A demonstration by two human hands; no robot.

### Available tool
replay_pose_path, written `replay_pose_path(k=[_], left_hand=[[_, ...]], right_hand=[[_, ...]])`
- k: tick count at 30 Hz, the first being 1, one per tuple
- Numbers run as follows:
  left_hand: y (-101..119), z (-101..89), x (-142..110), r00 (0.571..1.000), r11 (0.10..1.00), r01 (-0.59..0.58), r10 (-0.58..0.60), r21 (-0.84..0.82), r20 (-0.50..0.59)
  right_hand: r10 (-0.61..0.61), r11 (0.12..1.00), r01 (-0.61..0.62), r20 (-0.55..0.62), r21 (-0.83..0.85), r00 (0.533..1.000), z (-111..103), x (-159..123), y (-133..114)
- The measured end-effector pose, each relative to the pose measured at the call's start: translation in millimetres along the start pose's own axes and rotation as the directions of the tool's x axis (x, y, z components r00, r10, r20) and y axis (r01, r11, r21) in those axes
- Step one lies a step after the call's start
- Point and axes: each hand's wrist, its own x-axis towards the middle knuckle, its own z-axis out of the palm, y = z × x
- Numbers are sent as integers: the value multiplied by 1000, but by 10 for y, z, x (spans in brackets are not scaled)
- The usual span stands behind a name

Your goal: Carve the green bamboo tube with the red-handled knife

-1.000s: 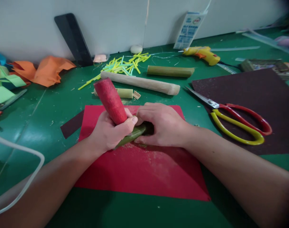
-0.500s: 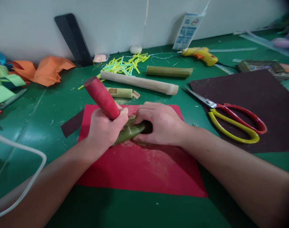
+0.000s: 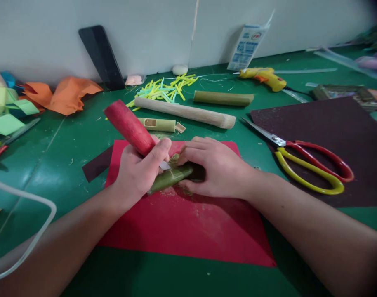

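My left hand (image 3: 138, 171) is closed round the red handle (image 3: 128, 127) of a carving tool. Its small metal blade (image 3: 164, 166) rests on a green bamboo piece (image 3: 170, 178). My right hand (image 3: 217, 167) is closed over the right end of that bamboo piece and presses it onto a red sheet (image 3: 188, 222). Pale shavings lie on the sheet beside the bamboo.
Behind the sheet lie a short cut bamboo piece (image 3: 157, 123), a long pale stick (image 3: 185, 112) and a green bamboo length (image 3: 223, 98). Red-and-yellow scissors (image 3: 309, 163) rest on a dark sheet (image 3: 337, 140) at right. A yellow glue gun (image 3: 262, 77), coloured strips (image 3: 162, 88) and orange paper (image 3: 63, 93) lie further back.
The red handle has tipped further to the left and lower. The blade now shows at the bamboo. My right hand has kept its hold.
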Motion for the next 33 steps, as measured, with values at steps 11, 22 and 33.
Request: replay_pose_path(k=[11, 22, 33], left_hand=[[84, -34, 85, 990, 952, -125, 140, 278, -33], [89, -24, 45, 994, 893, -112, 99, 435, 52], [80, 6, 16, 987, 893, -154, 163, 422, 15]], right_hand=[[92, 976, -91, -2, -198, 996, 77, 0, -198], [251, 933, -235, 24, -273, 968, 54, -1, -300], [188, 907, -218, -115, -361, 975, 80, -48, -408]])
